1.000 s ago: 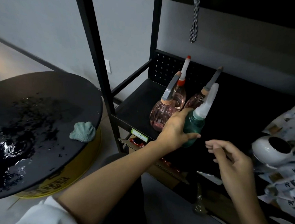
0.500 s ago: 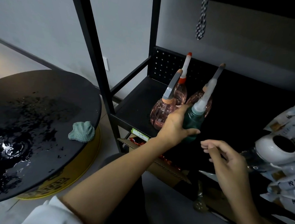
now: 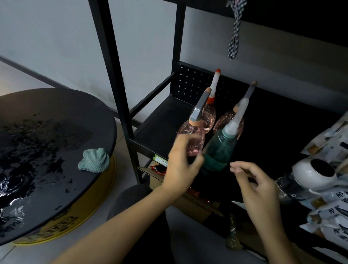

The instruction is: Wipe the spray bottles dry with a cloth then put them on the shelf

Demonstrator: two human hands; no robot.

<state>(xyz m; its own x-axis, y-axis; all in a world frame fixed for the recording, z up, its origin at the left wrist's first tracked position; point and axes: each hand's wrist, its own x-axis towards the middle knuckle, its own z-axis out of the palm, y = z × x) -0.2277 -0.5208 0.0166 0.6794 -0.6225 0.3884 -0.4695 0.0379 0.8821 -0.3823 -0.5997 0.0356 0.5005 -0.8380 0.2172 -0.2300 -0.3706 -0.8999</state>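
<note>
Left hand: the left hand (image 3: 181, 168) is released and grasps nothing, its fingers loosely curled. It hovers at the front edge of the shelf (image 3: 157, 123), and blur hides whether the thumb tip touches the green spray bottle (image 3: 218, 151).
Right hand: the right hand (image 3: 258, 185) is released too, with relaxed, half-curled fingers. It is just right of the green spray bottle and apart from it.
Cloth: a teal cloth (image 3: 94, 160) lies crumpled at the right edge of the bench (image 3: 50, 110).
Bench: round and black, with pools of water on its left part, it sits on a yellow drum (image 3: 90, 204).
Green spray bottle: it stands free near the front edge of the shelf, with a pale nozzle.
Front pink bottle: the front pink bottle (image 3: 193, 132), with a grey nozzle, is just left of the green one.
Rear pink bottles: the red-tipped pink bottle (image 3: 209, 115) and the third pink bottle (image 3: 223, 120) stand behind, toward the perforated back panel (image 3: 189, 80).
Right end of the shelf: a white jar (image 3: 311, 173) lies among printed packets (image 3: 338, 139).
Above: a checked strap (image 3: 235, 34) hangs.
</note>
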